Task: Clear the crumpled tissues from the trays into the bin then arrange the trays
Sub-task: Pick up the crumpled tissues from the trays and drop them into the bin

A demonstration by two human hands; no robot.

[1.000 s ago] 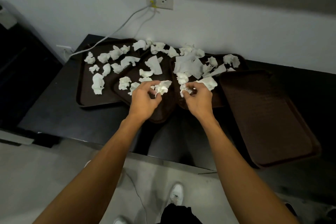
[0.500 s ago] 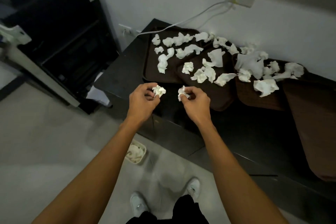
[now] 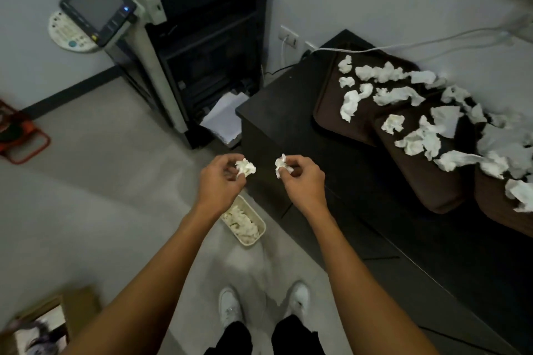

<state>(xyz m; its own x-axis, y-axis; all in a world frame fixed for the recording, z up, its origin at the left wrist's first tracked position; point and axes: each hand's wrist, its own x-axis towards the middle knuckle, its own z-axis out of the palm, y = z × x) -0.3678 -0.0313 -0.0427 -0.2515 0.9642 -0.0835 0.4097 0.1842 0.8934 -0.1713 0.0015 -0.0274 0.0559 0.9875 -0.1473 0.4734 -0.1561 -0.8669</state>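
Left hand (image 3: 220, 183), right hand (image 3: 302, 183), each with tissue (image 3: 245, 168), now nearer bin (image 3: 248, 244), copier (image 3: 202, 37) beyond.

Dim, cool, diffuse indoor light with no glare. The grey concrete floor (image 3: 101, 181) carries a soft shadow just ahead of the blurred white shoes (image 3: 230, 308). The black cabinet top (image 3: 288, 112) loses detail in darkness. White crumpled tissues (image 3: 418, 138) stand out bright, smearing with motion blur toward the right edge. Wide-angle distortion tilts the tall grey-and-black office copier (image 3: 202, 37); its small blue panel light (image 3: 126, 8) glows.
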